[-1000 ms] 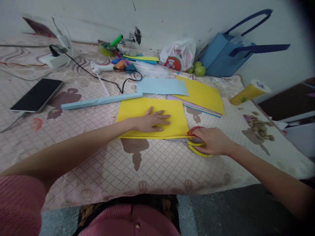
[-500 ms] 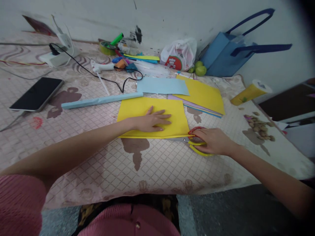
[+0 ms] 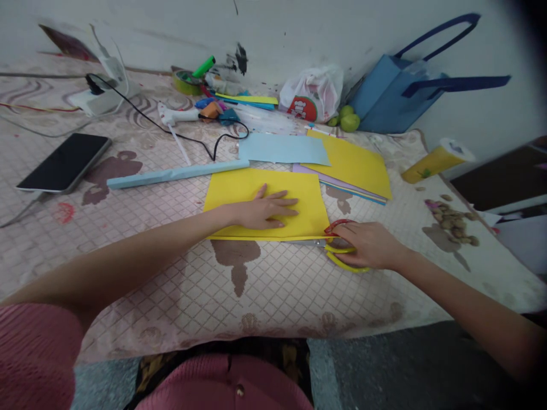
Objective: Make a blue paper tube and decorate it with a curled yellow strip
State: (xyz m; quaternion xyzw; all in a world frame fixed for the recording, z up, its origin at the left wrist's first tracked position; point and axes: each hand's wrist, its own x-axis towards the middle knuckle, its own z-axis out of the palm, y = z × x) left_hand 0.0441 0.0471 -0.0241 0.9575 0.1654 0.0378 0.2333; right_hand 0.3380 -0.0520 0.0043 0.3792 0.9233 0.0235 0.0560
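Your right grip (image 3: 365, 245) is wrapped round the scissors (image 3: 349, 266) handles; your left grip (image 3: 267, 213) lies palm-down on the yellow sheet (image 3: 231, 191), fingers spread, clamped on nothing. Sheet's mid-table (image 3: 273, 307), back from the front edge; blades (image 3: 305, 243) at its near long side. Looks like cutting along that edge: press flat, steer straight, left fingers clear of blades, short even snips.

We see the left hand (image 3: 265, 213) spread flat on a yellow paper sheet (image 3: 231, 188) on the cloth-covered counter (image 3: 179, 307). At the sheet's near right corner, the right hand (image 3: 368, 245) holds scissors (image 3: 318, 243) by the handles. Beyond the sheet lie a light-blue paper piece (image 3: 284, 149) and, farther left, a glue gun (image 3: 186, 117). We find a smartphone (image 3: 64, 164) well to the sheet's left.
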